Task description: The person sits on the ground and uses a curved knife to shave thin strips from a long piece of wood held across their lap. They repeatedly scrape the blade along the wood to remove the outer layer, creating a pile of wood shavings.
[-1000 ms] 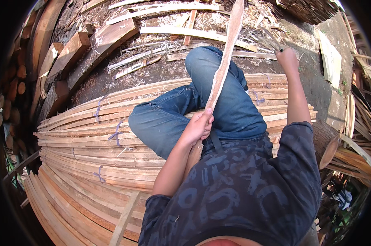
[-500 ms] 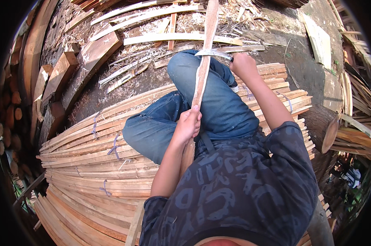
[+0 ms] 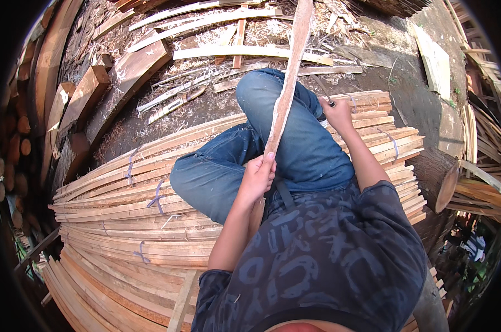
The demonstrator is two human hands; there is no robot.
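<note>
We sit on bundled slats (image 3: 117,193). Our left hand (image 3: 257,176) grips wooden strip (image 3: 284,99), slanting over knee (image 3: 255,91); right hand (image 3: 339,115) clasps knife (image 3: 331,103) near slats' far right corner. Shavings (image 3: 264,34) litter soil (image 3: 120,138) beyond.

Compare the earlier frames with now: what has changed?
The right hand swung in from far right, brought the knife across the wooden strip, then drew back toward the body; the knife is now off the strip. Both grips stayed: the left hand still holds the strip, the right the knife.
</note>
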